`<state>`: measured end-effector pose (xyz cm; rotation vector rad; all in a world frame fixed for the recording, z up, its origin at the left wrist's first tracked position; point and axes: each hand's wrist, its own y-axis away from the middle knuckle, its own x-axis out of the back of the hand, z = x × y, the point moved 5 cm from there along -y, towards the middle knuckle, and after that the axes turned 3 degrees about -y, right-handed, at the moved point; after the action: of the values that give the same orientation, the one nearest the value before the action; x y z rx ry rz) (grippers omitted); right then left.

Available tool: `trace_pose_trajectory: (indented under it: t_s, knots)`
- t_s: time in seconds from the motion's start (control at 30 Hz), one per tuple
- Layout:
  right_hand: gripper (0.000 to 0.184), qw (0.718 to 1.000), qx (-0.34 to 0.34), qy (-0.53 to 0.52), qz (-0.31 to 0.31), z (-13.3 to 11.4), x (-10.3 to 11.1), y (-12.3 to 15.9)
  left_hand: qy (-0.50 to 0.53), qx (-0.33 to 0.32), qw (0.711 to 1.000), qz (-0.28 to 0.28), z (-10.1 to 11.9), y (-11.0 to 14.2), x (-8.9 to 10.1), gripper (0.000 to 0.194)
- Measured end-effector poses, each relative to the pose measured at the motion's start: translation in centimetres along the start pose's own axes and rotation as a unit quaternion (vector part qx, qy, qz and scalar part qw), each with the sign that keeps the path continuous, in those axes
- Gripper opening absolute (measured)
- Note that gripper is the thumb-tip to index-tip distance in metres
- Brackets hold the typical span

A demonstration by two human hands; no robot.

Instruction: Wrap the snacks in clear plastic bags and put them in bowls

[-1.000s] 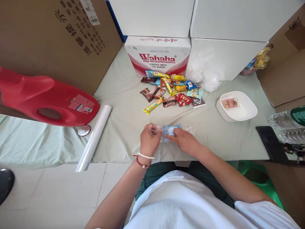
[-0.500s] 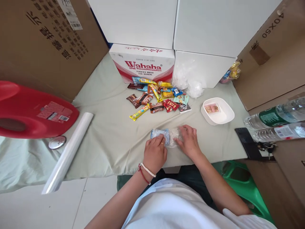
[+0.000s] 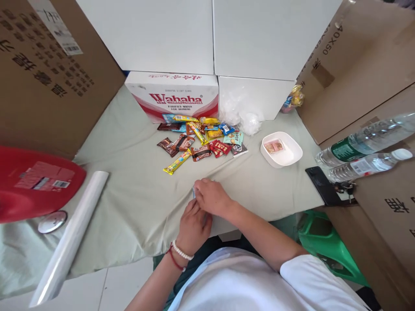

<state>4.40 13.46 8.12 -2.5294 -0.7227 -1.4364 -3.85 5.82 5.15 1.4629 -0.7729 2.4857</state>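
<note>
A small light-blue packet in clear plastic film (image 3: 194, 193) lies near the table's front edge, with only a thin blue sliver showing past my fingers. My left hand (image 3: 193, 226) presses on its near side, fingers together and partly covered. Across it from the right comes my right hand (image 3: 212, 196), its fingers curled down over the packet and touching the left fingertips. Most of the packet and film is hidden under both hands. Beyond them lies a spread of wrapped snacks (image 3: 201, 152), with a yellow snack bar (image 3: 177, 162) closest to my hands.
A white bowl (image 3: 294, 151) holding a small pink packet stands right of the snacks. Crumpled clear film (image 3: 250, 123) rests against the white boxes. At left are a film roll (image 3: 71, 237) and red jug (image 3: 42, 181); at right, a phone (image 3: 322, 185), keys and plastic bottles (image 3: 363, 166).
My right hand has moved left from the film's right end onto the packet, folding the film over and meeting my left hand. The view has shifted, too.
</note>
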Motion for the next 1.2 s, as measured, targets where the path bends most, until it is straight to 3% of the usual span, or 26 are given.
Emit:
trace_pose_trajectory:
  t_s: [0.13,0.27,0.37,0.47,0.57,0.63,0.77,0.83,0.9,0.97,1.03,1.2]
  knots:
    - [0.034,0.998,0.031,0.053,0.032,-0.4,-1.7,1.2,0.051,0.009,0.996,0.074,-2.8,4.2,2.7,0.04]
    - [0.049,0.994,0.039,0.078,0.06,0.1,-2.9,1.9,0.021,0.081,0.988,0.131,-5.5,7.6,4.7,0.026]
    - [0.038,0.993,0.022,0.089,0.075,0.5,-3.3,1.6,-0.01,0.114,0.981,0.155,-6.6,7.8,5.2,0.017]
    - [0.022,0.992,0.005,0.092,0.09,1.0,-2.7,1.7,-0.018,0.104,0.981,0.164,-7.0,6.6,4.8,0.016]
    - [0.032,0.99,-0.012,0.042,0.132,2.8,-0.1,3.1,-0.025,0.073,0.986,0.148,-7.2,5.5,3.5,0.016]
    - [0.035,0.979,-0.026,-0.046,0.198,5.6,3.3,5.0,-0.038,0.053,0.988,0.138,-7.3,5.3,2.8,0.016]
    - [0.022,0.898,-0.115,-0.231,0.357,15.4,12.7,10.1,-0.055,0.039,0.989,0.134,-7.4,5.4,2.1,0.017]
    - [0.025,0.855,-0.16,-0.25,0.426,20.4,17.2,12.1,-0.06,0.031,0.989,0.133,-7.3,5.4,2.1,0.017]
    - [0.022,0.838,-0.23,-0.223,0.443,24.5,20.5,13.0,-0.064,0.027,0.988,0.135,-7.3,5.4,2.1,0.017]
    - [0.014,0.848,-0.326,-0.167,0.384,27.5,21.7,12.8,-0.067,0.03,0.988,0.137,-7.2,5.4,2.0,0.018]
    - [0.006,0.858,-0.386,-0.115,0.319,29.0,21.4,12.1,-0.07,0.03,0.988,0.138,-7.1,5.3,2.1,0.018]
    - [0.024,0.88,-0.393,0.014,0.266,28.5,20.0,10.0,-0.073,0.018,0.987,0.145,-6.7,5.4,2.3,0.018]
